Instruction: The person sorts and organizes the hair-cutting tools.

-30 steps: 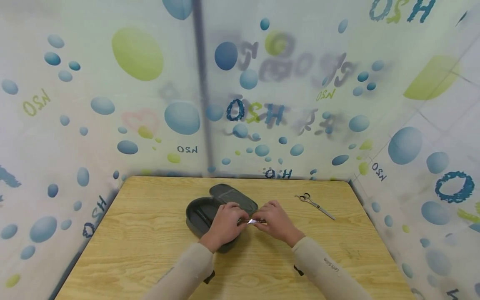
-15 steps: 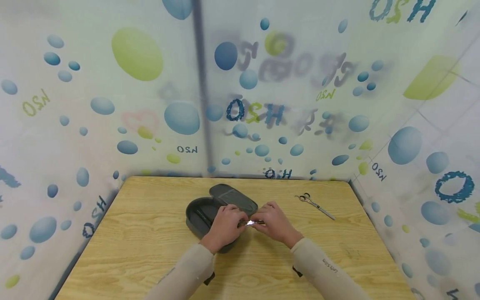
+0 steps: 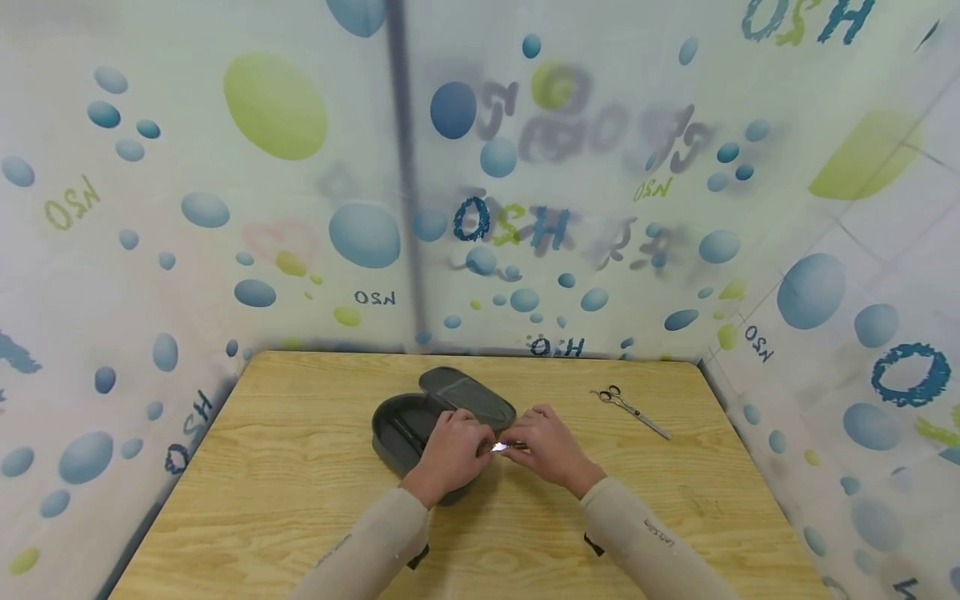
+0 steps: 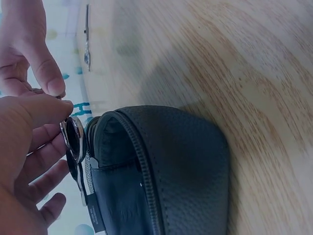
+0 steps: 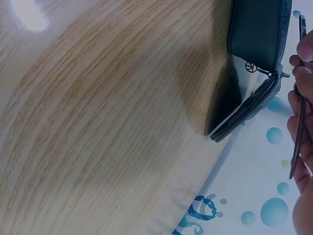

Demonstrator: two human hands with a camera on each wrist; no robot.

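My left hand (image 3: pixel 454 448) and right hand (image 3: pixel 546 443) hold a pair of metal scissors (image 3: pixel 498 447) between them, over the right side of an open dark grey zip case (image 3: pixel 386 450). In the left wrist view, the left thumb and fingers pinch the scissors near their silver-rimmed finger loops (image 4: pixel 74 139), beside the case's zipped rim. The right hand's fingers grip the slim metal length, seen edge-on in the right wrist view as a thin bar (image 5: pixel 299 134). Fingers cover most of the scissors' middle. The case's lid (image 3: pixel 468 397) lies folded back behind the hands.
A second pair of scissors (image 3: pixel 633 412) lies on the wooden table (image 3: pixel 300 500), right of the hands, its blades toward the front right. A dark slim item (image 3: pixel 408 435) lies inside the case. Patterned walls (image 3: pixel 480 325) stand along the table's back and sides.
Both hands keep hold of the scissors and have sunk very slightly. The bright glint on the metal between them has shifted. The case and the other scissors stay where they were.
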